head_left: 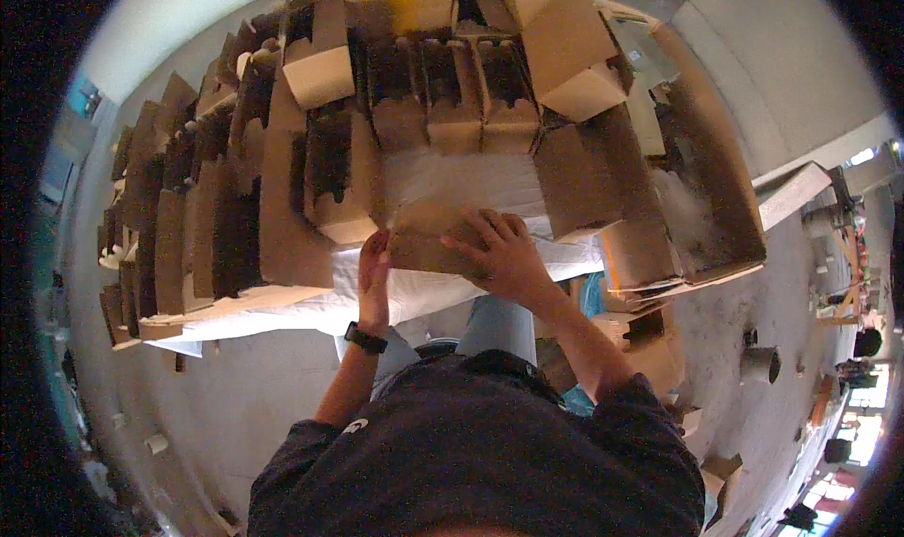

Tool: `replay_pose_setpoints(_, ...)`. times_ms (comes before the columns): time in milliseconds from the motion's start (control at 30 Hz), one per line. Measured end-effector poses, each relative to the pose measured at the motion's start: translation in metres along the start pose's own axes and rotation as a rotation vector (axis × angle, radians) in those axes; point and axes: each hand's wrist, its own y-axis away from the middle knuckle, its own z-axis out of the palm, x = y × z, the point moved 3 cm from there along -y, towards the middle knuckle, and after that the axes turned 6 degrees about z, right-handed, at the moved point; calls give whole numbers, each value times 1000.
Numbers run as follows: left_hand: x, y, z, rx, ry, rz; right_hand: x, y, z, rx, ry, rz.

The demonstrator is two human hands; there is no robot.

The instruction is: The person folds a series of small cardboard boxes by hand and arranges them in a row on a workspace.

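Note:
A small brown cardboard box is between my hands at the front edge of the table, over a white cloth. My left hand is upright against the box's left side, its fingers partly hidden. My right hand grips the right side, with the fingers bent over the top. Some of the box's upper part is blurred, so I cannot tell whether its flaps are closed. Just beyond it stands a row of open cardboard boxes with notched front edges.
More open boxes crowd the table's left side. At the right is a large carton with whitish material inside. A tilted box rests on others at the back. Below the table's right end are cartons; a grey cylinder is on the floor.

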Motion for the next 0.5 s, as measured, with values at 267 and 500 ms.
replay_pose_setpoints(267, -68, 11, -53, -23, -35, -6, -9, 10, -21, 160, 19, 111)
replay_pose_setpoints(500, -67, 17, -48, -92, -128, 17, 6, 12, -97, 443, 135, 313)
